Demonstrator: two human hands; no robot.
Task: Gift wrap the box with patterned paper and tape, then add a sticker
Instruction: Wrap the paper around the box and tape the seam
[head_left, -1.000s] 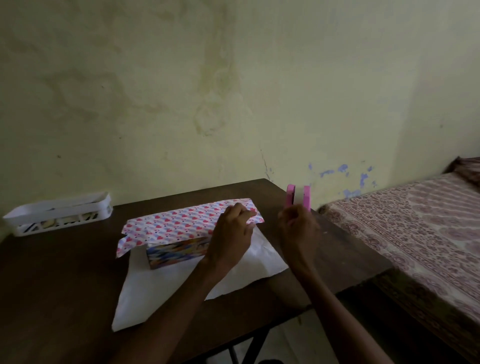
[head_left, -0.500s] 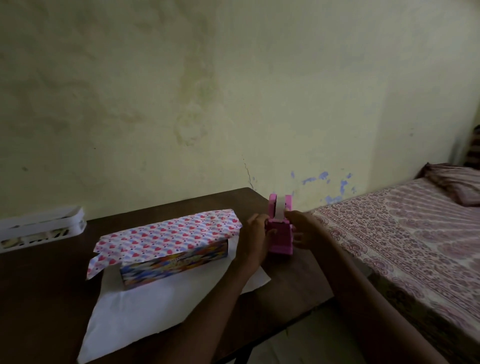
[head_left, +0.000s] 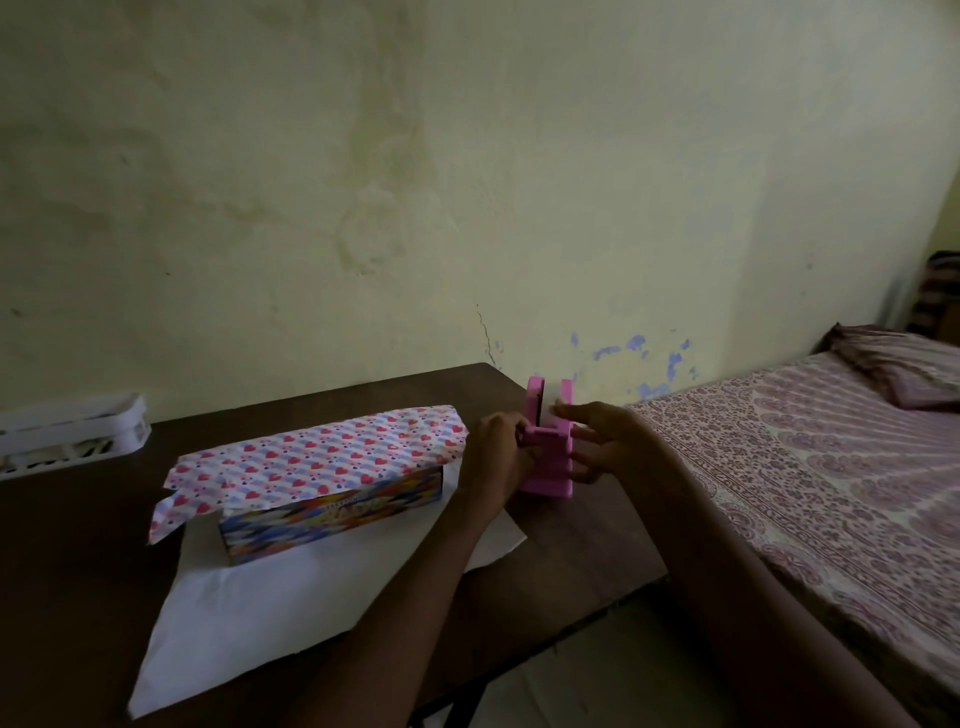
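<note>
Left hand, off the heart-patterned paper now, is gripping the pink plastic tape dispenser while right hand, fingers spread, is touching it, likely readying tape.

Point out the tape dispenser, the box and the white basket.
tape dispenser (head_left: 549, 475): head view, on its pink front face.
box (head_left: 332, 512): head view, on its colourful long side.
white basket (head_left: 70, 434): head view, on its front wall.
</note>
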